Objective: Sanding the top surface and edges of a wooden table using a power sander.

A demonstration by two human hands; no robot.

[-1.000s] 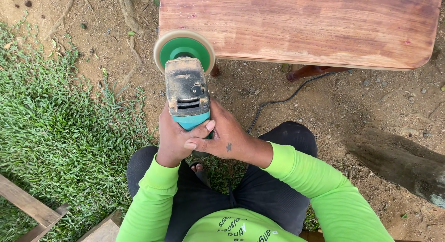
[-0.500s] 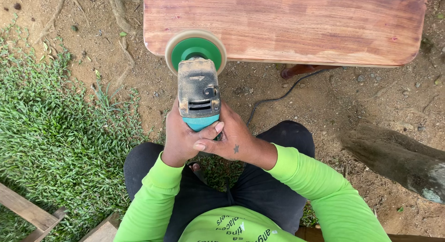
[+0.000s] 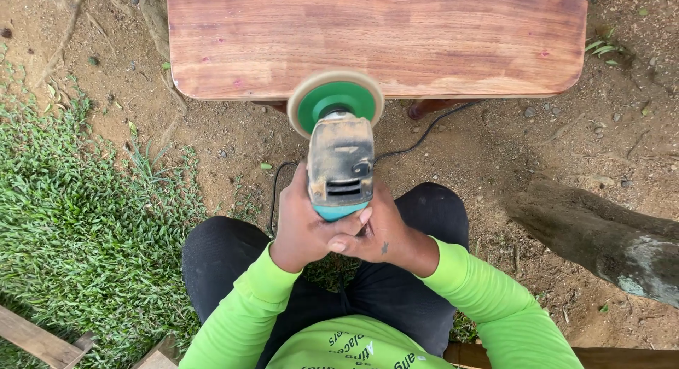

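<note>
- Both hands are wrapping the rear of the angle grinder (image 3: 340,164): I am seeing my left hand (image 3: 303,231) clasping its teal tail from one side and my right hand (image 3: 378,235) closing over it from the other, fingers overlapping, so neither is free.
- Just behind the grinder, my knees in black trousers (image 3: 226,259) are bracketing the hands, and the lime-green sleeves (image 3: 488,305) are running back toward me.
- Trailing from under the grinder, a dark cable (image 3: 424,132) is snaking across the dirt toward the far side.
- Ahead of the grinder's body, its green-backed sanding disc (image 3: 336,100) is overlapping the near edge of the wooden tabletop (image 3: 382,37); whether it is actually touching the wood, I cannot tell.
- Doing this well, I judge, is meaning a steady two-handed hold, the disc kept flat along that edge with light pressure, and the cable kept clear of it.
- Beyond the grinder, the tabletop is showing reddish streaked grain, rounded corners and a paler, dusty band along its near edge.
</note>
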